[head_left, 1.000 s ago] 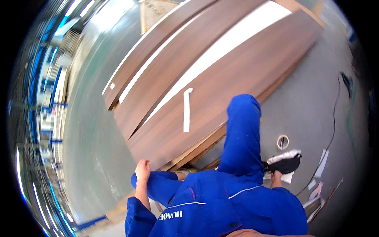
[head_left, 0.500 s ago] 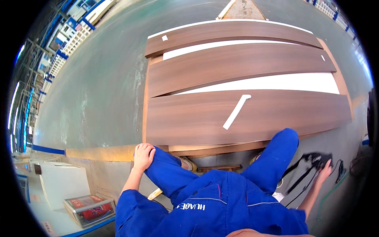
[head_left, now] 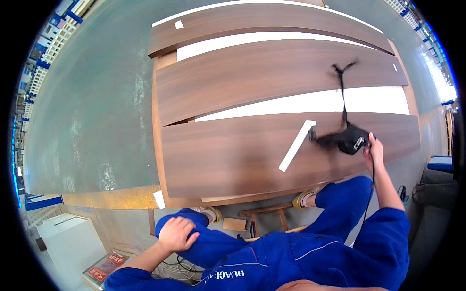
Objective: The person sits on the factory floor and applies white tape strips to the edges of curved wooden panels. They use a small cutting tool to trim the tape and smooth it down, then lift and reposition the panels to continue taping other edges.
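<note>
My right hand (head_left: 374,151) grips a black device with dangling straps (head_left: 353,139), blurred by motion, above the nearest brown wood-grain board (head_left: 218,155). One strap hangs out over the boards beyond, and a thin dark cable runs down along my right arm. On that nearest board lies a white bent strip (head_left: 295,148), just left of the device. My left hand (head_left: 177,234) rests flat on my left knee, fingers stretched out and holding nothing.
Behind are a middle brown board (head_left: 272,72) and a far brown board (head_left: 262,22), white surfaces showing between them. A small wooden stool (head_left: 264,211) stands between my feet. At lower left are a white box (head_left: 73,237) and a red-labelled case (head_left: 104,266); dark upholstery (head_left: 437,194) is at right.
My right hand has lifted the black strapped device from low on the right up over the nearest board. My left hand stays on my knee. The view has shifted.
</note>
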